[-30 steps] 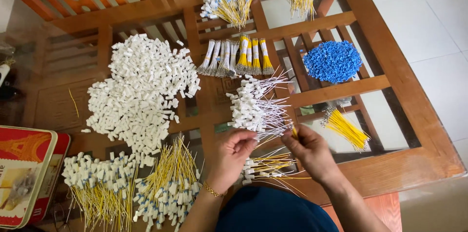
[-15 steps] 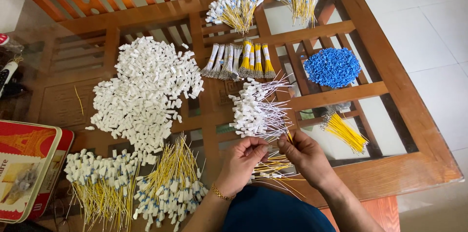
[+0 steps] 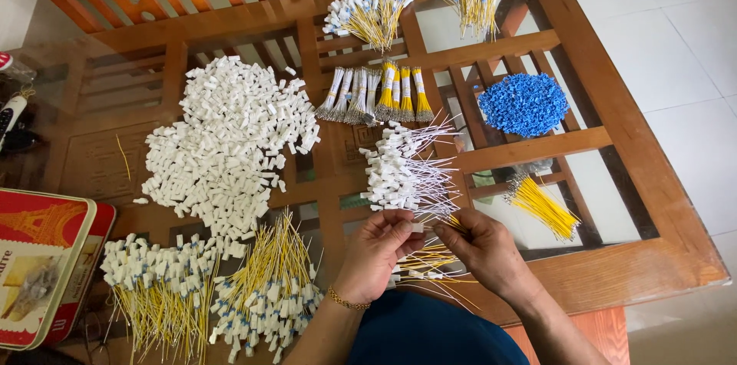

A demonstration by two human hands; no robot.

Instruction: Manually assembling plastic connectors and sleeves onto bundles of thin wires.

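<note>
A: Item: white plug (image 3: 417,227), above the near table edge (image 3: 652,269), pinched by left hand (image 3: 376,254); right hand (image 3: 484,246) pinching a yellow wire (image 3: 453,221) at it.
B: Risk?
A: Wire may slip (grip is fingertips only), snagging the white-wire heap (image 3: 403,173) just beyond

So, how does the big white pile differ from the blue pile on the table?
The white pile is much larger than the blue pile and spreads loosely, with stray pieces at its edges; the blue pile is compact and rounded. The white pile lies at the left of the table, the blue pile at the right. The white pieces look bigger and blocky, the blue pieces finer. Both are heaps of small loose parts, and neither hand touches them.
</note>
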